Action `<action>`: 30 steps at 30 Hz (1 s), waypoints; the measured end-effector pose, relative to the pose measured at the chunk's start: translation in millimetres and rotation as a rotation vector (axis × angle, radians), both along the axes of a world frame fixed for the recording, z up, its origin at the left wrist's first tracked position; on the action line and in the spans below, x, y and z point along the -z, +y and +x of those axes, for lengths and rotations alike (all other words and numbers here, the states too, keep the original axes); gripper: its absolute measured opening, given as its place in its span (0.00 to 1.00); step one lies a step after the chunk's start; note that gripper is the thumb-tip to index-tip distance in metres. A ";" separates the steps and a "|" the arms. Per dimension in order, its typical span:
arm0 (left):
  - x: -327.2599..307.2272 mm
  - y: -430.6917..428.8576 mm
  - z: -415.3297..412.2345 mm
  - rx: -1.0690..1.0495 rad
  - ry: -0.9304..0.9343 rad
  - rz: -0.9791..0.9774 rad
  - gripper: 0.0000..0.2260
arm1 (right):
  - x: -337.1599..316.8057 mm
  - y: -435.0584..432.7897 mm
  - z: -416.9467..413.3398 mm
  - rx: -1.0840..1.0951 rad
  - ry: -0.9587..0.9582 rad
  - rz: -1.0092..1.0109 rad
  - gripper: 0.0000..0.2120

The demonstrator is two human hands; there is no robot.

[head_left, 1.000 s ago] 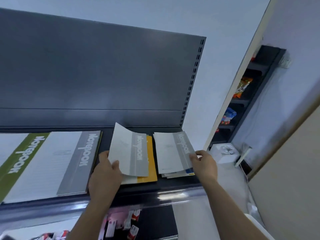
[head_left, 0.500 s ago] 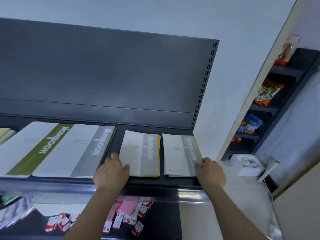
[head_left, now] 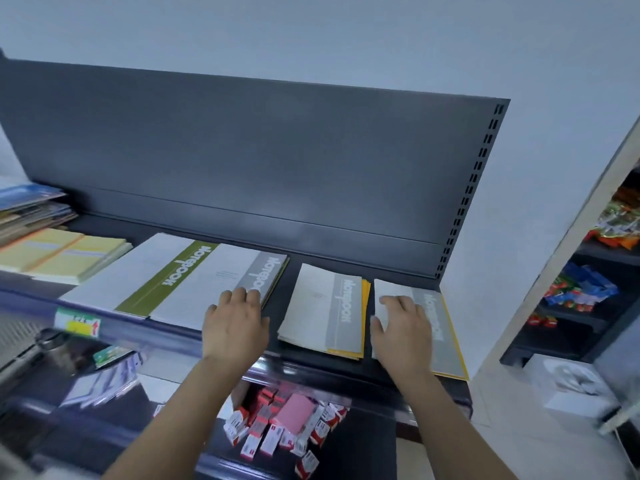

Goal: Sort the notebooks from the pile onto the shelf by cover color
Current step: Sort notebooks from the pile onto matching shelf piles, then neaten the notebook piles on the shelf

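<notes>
On the dark shelf (head_left: 298,358) lie several notebooks. A large green-banded notebook (head_left: 138,275) and a large grey-banded one (head_left: 214,285) lie side by side. My left hand (head_left: 235,323) rests flat, fingers straight, on the grey-banded one's near right corner. Right of it a small grey-banded notebook (head_left: 322,306) tops an orange-edged stack. My right hand (head_left: 403,327) lies flat with spread fingers on another small grey-banded notebook (head_left: 433,327) above a yellow-edged one at the shelf's right end.
Yellow notebooks (head_left: 65,252) and a mixed pile (head_left: 31,209) sit at the shelf's left. The lower shelf holds small red-and-white boxes (head_left: 277,431) and a pink pad (head_left: 294,414). A side rack with snack packets (head_left: 581,289) stands at right. A white box (head_left: 568,386) sits on the floor.
The view has dropped and swung left. My left hand moved from the middle small notebook onto the large grey-banded one. My right hand slid from the right notebook's edge onto its cover.
</notes>
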State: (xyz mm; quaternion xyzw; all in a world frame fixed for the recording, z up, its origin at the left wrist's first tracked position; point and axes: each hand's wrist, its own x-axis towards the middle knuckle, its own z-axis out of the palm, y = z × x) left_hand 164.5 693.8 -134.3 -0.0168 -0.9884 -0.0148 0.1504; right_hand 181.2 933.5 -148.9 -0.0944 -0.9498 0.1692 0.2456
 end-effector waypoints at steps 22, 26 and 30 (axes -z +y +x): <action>-24.7 -271.8 67.5 -0.388 0.174 -0.174 0.13 | -37.4 -313.5 -36.6 -0.655 0.079 0.339 0.21; -24.6 -330.1 69.0 -0.421 0.175 -0.168 0.16 | -40.1 -378.0 -44.5 -0.687 0.103 0.354 0.21; -26.3 -383.8 64.4 -0.412 0.182 -0.164 0.16 | -42.1 -439.6 -56.3 -0.713 0.138 0.356 0.21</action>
